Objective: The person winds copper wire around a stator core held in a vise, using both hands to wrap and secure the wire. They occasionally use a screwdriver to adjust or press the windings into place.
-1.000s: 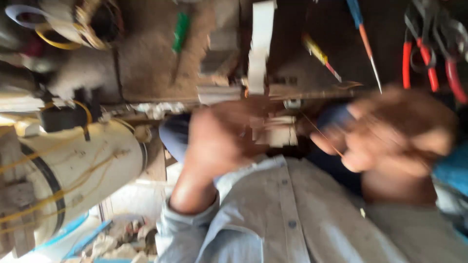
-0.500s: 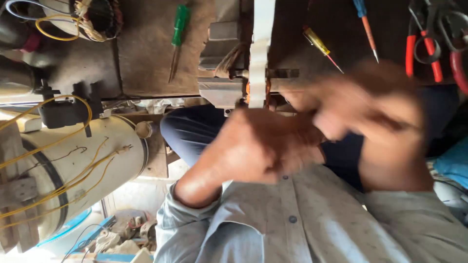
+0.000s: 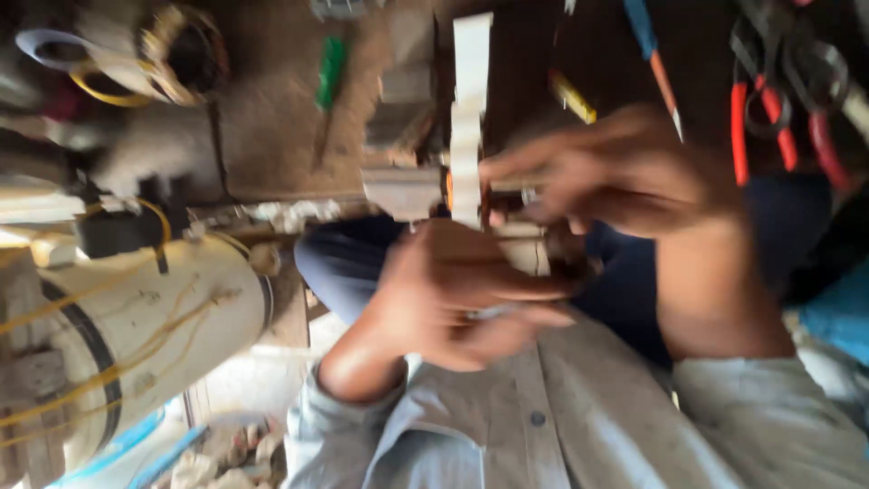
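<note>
Left hand [image 3: 453, 294] blurred, fingers curled and pointing toward the right hand [image 3: 615, 172], which is raised just above it, fingers pinched together; forearms in grey sleeves.

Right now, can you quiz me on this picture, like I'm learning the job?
1. True or false: the green-handled screwdriver lies on the same side of the long white piece as the left hand.
2. What colour are the handles of the pliers beyond the right hand? A blue, B red, C green.
3. Fill in: the wires on the white cylinder are ____.
Key: 1 true; 2 B; 3 yellow.
</note>
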